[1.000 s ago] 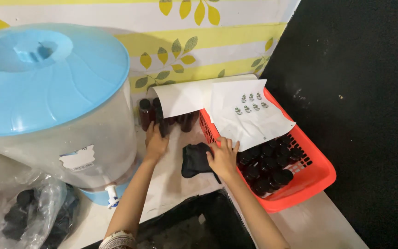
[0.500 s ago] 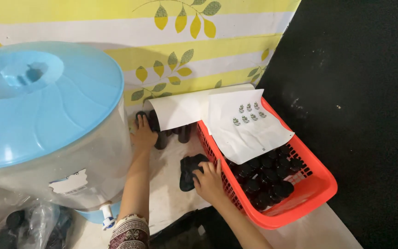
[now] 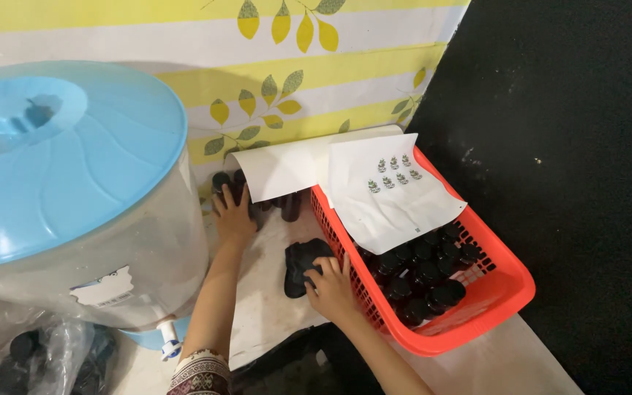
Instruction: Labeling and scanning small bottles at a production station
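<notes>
The left hand (image 3: 234, 216) lies palm down, fingers spread, its tips on small dark glossy bottles (image 3: 230, 183) that stand upright against the wall; whether it grips one cannot be told. A white curled paper sheet (image 3: 287, 167) hangs just over those fingertips. The forearm runs straight back toward the camera, with a patterned woven cuff (image 3: 200, 374) at the wrist.

The right hand (image 3: 330, 289) rests knuckles up with fingers curled loosely on a soft black cloth (image 3: 303, 262), a crumpled matte lump lying just ahead of the fingertips on the pale counter. Just right of its fingers stands an orange plastic mesh basket (image 3: 506, 292), rectangular, full of round black-capped jars (image 3: 426, 274); a flat white sheet (image 3: 393, 194) covers its far half.

Left of the left arm bulges a translucent water drum (image 3: 111, 249) with a smooth blue lid (image 3: 60, 153)
</notes>
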